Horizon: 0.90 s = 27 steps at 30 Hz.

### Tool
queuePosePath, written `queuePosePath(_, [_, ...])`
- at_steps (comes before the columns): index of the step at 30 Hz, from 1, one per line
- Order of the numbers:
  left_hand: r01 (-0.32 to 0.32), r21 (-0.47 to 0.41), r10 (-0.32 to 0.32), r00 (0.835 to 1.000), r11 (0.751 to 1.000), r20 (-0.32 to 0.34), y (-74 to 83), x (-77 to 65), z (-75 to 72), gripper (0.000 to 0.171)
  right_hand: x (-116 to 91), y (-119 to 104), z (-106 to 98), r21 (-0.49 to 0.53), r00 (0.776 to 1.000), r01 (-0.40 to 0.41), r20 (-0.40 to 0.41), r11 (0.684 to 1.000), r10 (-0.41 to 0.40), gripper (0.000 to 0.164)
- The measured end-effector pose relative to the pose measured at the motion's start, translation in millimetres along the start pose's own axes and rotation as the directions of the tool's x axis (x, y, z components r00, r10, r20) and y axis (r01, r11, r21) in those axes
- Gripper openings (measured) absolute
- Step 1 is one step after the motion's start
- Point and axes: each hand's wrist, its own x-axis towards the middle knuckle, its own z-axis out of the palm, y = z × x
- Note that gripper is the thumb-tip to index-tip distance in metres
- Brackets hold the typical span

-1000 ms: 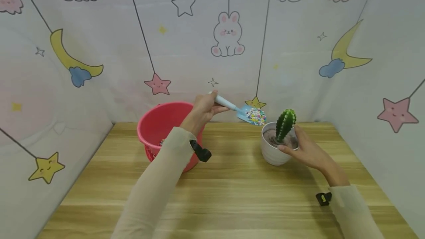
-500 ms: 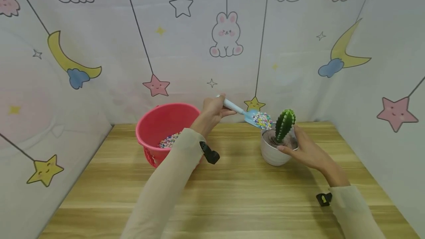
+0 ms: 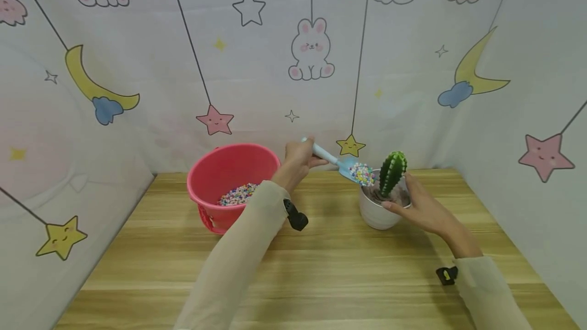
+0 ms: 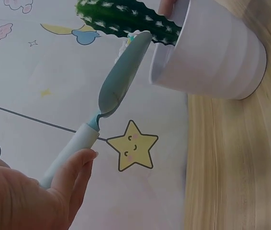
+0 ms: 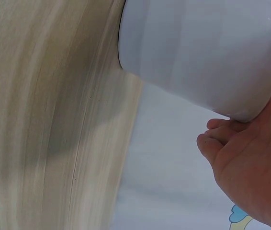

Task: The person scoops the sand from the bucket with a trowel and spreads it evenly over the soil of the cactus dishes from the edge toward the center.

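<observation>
Blue scoop (image 3: pixel 345 169): just right of centre in the head view, its blade at the left rim of the pot; whether blade and rim touch, I cannot tell.
Left hand (image 3: pixel 300 159): fingers curled closely on the scoop's handle, near centre frame, which probably lets the whole blade reach out past the fingertips.
Blade angle: hollow side up, slanting toward the lower right, shallow enough, it seems, to carry the beads (image 3: pixel 361 173) on it.
Right hand (image 3: pixel 427 212): half spread, right of centre, gripping the pot with the thumb over the near rim and a finger at the right side; this likely steadies it and leaves its left side free for the blade.
White pot (image 3: pixel 380 215): upright on the wooden table (image 3: pixel 335 274), with a green cactus (image 3: pixel 393 173) rising from grey-brown soil (image 3: pixel 372 193).
Pink bucket (image 3: pixel 231 162): left of centre, more beads lying inside; standing so near the left hand, it presumably makes for a short reach.
Scoop's look: slim, rounded handle, nearly white; light blue blade curved like a small trowel, its smooth underside showing in the left wrist view.
Load: tiny, mixed pink, yellow, blue and white, heaped toward the tip.
</observation>
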Motion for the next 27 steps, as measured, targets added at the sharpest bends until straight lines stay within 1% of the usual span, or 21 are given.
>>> queuePosePath(7, [-0.016, 0.053, 0.018, 0.999, 0.998, -0.039, -8.3, -1.3, 2.1, 0.043, -1, -3, -2, -0.019, 1.000, -0.020, 0.008, 1.000, 0.020, 0.115])
queuePosePath(13, [-0.026, 0.112, 0.033, 0.997, 0.993, -0.064, -12.3, -3.2, 3.8, 0.041, 0, -2, -1, -0.011, 0.999, -0.029, 0.016, 1.000, 0.029, 0.116])
queuePosePath(18, [-0.033, 0.117, 0.041, 0.997, 0.993, -0.063, -14.4, -3.7, 5.7, 0.041, 0, -2, -1, -0.004, 0.999, -0.041, 0.027, 0.999, 0.041, 0.117])
queuePosePath(23, [-0.039, 0.137, 0.050, 0.996, 0.990, -0.080, -14.6, -5.5, 8.0, 0.044, 0, -1, -1, 0.008, 0.999, -0.042, 0.027, 0.999, 0.042, 0.117])
queuePosePath(27, [-0.063, 0.149, 0.077, 0.992, 0.987, -0.095, -15.3, -5.7, 10.1, 0.044, 1, -1, 0, 0.010, 0.999, -0.039, 0.024, 0.999, 0.039, 0.117])
